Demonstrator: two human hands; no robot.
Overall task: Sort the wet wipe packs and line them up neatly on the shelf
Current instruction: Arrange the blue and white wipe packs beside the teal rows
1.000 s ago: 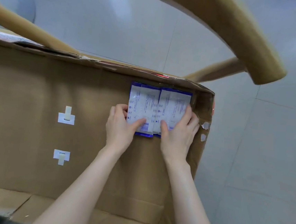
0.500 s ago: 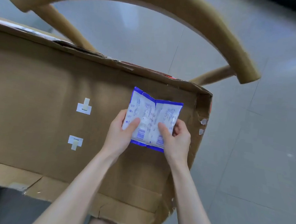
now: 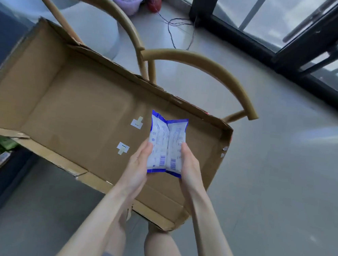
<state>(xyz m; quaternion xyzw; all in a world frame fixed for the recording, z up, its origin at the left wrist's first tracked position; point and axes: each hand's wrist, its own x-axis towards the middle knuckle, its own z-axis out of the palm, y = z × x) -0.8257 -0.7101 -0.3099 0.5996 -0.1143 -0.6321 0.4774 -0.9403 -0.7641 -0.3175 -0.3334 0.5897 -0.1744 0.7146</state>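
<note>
blue-edged wet wipe packs (image 3: 166,146), two pressed side by side, squeezed between left hand (image 3: 138,166) and right hand (image 3: 190,169) above the cardboard box (image 3: 79,106); slick film, uneven squeeze could let one slip out.

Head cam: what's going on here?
A person holds two wet wipe packs side by side, printed backs up, squeezed between the left hand and right hand. The packs are above the right end of a shallow open cardboard box, which looks otherwise empty and rests across wooden chairs. No shelf is in view, so the packs are not yet lined up anywhere.
</note>
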